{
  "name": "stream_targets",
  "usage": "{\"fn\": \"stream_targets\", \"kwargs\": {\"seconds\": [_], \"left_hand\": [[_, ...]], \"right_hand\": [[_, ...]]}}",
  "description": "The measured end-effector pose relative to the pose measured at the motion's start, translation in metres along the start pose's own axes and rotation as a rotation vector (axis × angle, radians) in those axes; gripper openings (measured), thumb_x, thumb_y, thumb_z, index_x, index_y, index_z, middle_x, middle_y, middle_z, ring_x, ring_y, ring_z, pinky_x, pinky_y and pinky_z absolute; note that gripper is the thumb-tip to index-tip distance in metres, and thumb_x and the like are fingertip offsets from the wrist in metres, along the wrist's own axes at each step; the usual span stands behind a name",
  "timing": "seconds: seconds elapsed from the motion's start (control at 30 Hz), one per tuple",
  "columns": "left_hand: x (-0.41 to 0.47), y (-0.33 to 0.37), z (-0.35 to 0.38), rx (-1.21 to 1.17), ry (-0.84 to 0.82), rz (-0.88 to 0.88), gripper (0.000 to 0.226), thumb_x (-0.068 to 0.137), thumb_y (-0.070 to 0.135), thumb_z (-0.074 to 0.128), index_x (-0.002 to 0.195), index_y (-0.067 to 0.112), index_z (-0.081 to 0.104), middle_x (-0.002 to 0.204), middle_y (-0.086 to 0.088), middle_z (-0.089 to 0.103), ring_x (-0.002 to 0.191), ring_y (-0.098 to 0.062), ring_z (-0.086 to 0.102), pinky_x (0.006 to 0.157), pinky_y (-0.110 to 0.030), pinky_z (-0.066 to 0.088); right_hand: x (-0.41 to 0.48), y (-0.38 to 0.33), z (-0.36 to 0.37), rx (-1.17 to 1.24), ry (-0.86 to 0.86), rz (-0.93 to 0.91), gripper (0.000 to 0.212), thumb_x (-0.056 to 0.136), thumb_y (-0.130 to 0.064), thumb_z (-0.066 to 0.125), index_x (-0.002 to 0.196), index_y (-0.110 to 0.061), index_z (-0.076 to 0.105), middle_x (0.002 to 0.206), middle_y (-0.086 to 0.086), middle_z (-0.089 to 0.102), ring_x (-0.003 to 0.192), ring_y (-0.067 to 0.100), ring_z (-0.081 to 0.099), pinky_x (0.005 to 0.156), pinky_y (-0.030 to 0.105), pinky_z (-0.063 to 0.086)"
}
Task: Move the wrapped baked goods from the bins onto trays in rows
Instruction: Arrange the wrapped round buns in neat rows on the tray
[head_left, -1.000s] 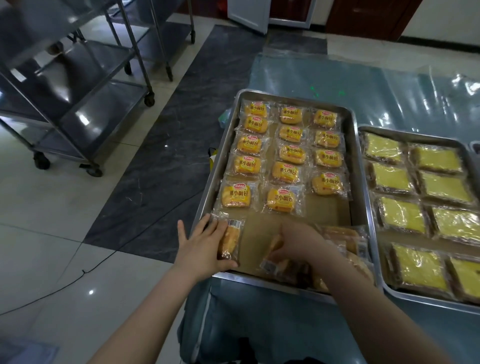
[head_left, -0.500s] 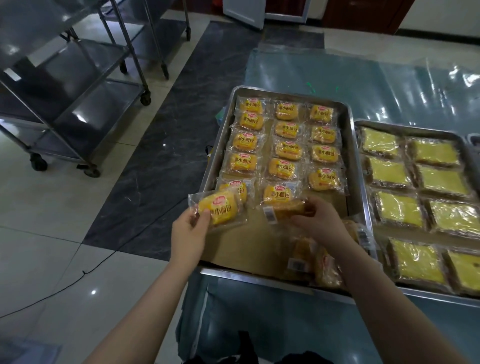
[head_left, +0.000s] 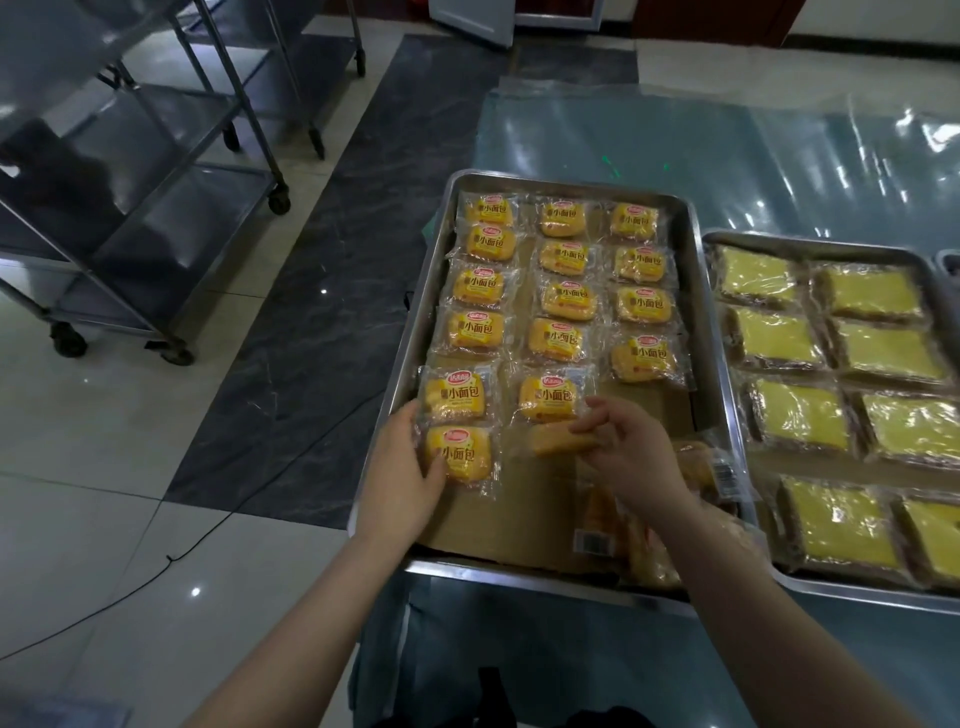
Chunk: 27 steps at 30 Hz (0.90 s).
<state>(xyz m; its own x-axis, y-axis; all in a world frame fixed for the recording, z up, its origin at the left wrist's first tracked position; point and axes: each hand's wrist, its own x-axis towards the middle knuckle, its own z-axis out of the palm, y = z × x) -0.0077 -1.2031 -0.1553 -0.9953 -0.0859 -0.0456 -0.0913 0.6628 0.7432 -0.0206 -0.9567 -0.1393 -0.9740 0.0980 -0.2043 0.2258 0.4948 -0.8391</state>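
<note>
The steel tray (head_left: 418, 322) in front of me on the tabletop (head_left: 727, 156) is lined with brown paper. It holds small bread packets (head_left: 566, 300) laid label-up in three columns: six on the left, five in the middle, four on the right, fifteen in all. The sixth in the left column, the nearest packet (head_left: 462, 460), lies at the near end in my left hand (head_left: 402, 467); the thumb rests on its wrapper and the fingers curl round its left edge. My right hand (head_left: 628, 447) pinches a sixteenth, the turned packet (head_left: 558, 440), by its right end, just below the fifth in the middle column. It shows a plain brown side, and I cannot tell whether it touches the paper. A loose heap (head_left: 597, 519) of packets sits in the tray's near right corner, partly behind my right forearm and too jumbled to count. The second tray (head_left: 857, 590), just beside on the right, holds yellow-topped wrapped cakes (head_left: 774, 335) in two columns of four, eight in view; its right side is cut off.
</note>
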Motion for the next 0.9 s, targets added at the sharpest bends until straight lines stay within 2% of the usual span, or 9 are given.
{"fn": "stream_targets", "kwargs": {"seconds": [0.1,0.2,0.33,0.47,0.57,0.63,0.73,0.8,0.9], "left_hand": [[-0.005,-0.001,0.007,0.277,0.044,0.195,0.065,0.081,0.014,0.068,0.139,0.020,0.040,0.149,-0.002,0.031,0.140,-0.018,0.021,0.112,-0.034,0.019],[-0.002,-0.004,0.010,0.335,-0.071,0.313,0.061,0.085,0.019,0.063,0.141,0.022,0.038,0.154,-0.003,0.025,0.142,-0.014,0.005,0.116,-0.040,0.014],[0.001,-0.012,0.018,0.428,-0.313,0.329,0.066,0.091,0.037,0.052,0.147,0.034,0.017,0.158,0.003,0.004,0.142,-0.012,-0.009,0.114,-0.034,-0.003],[-0.002,-0.021,0.023,0.465,-0.388,0.283,0.067,0.094,0.044,0.047,0.149,0.036,0.009,0.158,0.006,-0.006,0.142,-0.013,-0.012,0.111,-0.034,0.000],[-0.002,-0.018,0.021,0.455,-0.377,0.280,0.068,0.093,0.041,0.049,0.149,0.036,0.010,0.158,0.007,-0.005,0.143,-0.013,-0.011,0.112,-0.035,0.002],[-0.005,-0.011,0.017,0.393,-0.294,0.346,0.064,0.092,0.035,0.053,0.147,0.034,0.020,0.156,0.008,0.003,0.143,-0.012,-0.003,0.113,-0.034,0.004],[-0.012,0.002,0.011,0.236,-0.171,0.444,0.044,0.091,0.031,0.055,0.134,0.029,0.048,0.144,0.006,0.041,0.131,-0.007,0.032,0.110,-0.038,0.031],[-0.016,0.017,0.008,0.127,-0.238,0.378,0.044,0.089,0.042,0.052,0.132,0.035,0.048,0.132,0.012,0.053,0.116,-0.001,0.047,0.097,-0.031,0.045],[-0.017,0.035,0.008,-0.134,-0.432,0.164,0.061,0.083,0.055,0.056,0.138,0.050,0.030,0.126,0.026,0.049,0.111,0.007,0.048,0.084,-0.013,0.041]], "right_hand": [[-0.002,0.007,0.003,-0.137,-0.036,-0.027,0.022,0.081,-0.001,0.066,0.089,-0.021,0.069,0.119,-0.017,0.048,0.107,0.003,0.051,0.068,0.009,0.044],[-0.007,0.014,0.002,-0.409,-0.009,-0.086,0.038,0.082,0.003,0.058,0.078,-0.033,0.069,0.137,-0.007,0.043,0.124,0.012,0.041,0.094,0.030,0.047],[-0.012,0.012,-0.001,-0.407,-0.050,-0.044,0.049,0.084,0.000,0.055,0.072,-0.047,0.061,0.143,-0.007,0.039,0.131,0.020,0.036,0.099,0.036,0.042],[-0.021,0.009,-0.003,-0.466,-0.141,-0.076,0.042,0.085,-0.007,0.058,0.080,-0.049,0.062,0.147,-0.007,0.036,0.135,0.021,0.031,0.107,0.044,0.036],[-0.028,0.008,-0.003,-0.486,-0.157,-0.135,0.021,0.082,-0.020,0.070,0.092,-0.039,0.069,0.145,-0.011,0.039,0.137,0.016,0.028,0.111,0.042,0.030],[-0.030,0.005,-0.002,-0.407,-0.098,-0.182,0.015,0.080,-0.025,0.072,0.089,-0.036,0.067,0.137,-0.012,0.048,0.133,0.012,0.033,0.109,0.039,0.031],[-0.030,-0.006,0.004,-0.270,0.021,-0.170,0.018,0.080,-0.028,0.071,0.080,-0.040,0.058,0.112,-0.019,0.060,0.104,-0.004,0.050,0.082,0.020,0.042],[-0.031,-0.016,0.013,-0.171,0.035,-0.137,0.020,0.080,-0.029,0.071,0.077,-0.041,0.055,0.097,-0.024,0.062,0.087,-0.011,0.053,0.068,0.014,0.040],[-0.036,-0.030,0.029,-0.021,-0.053,-0.187,0.026,0.077,-0.026,0.074,0.082,-0.045,0.057,0.101,-0.023,0.061,0.093,-0.007,0.057,0.075,0.020,0.049]]}}
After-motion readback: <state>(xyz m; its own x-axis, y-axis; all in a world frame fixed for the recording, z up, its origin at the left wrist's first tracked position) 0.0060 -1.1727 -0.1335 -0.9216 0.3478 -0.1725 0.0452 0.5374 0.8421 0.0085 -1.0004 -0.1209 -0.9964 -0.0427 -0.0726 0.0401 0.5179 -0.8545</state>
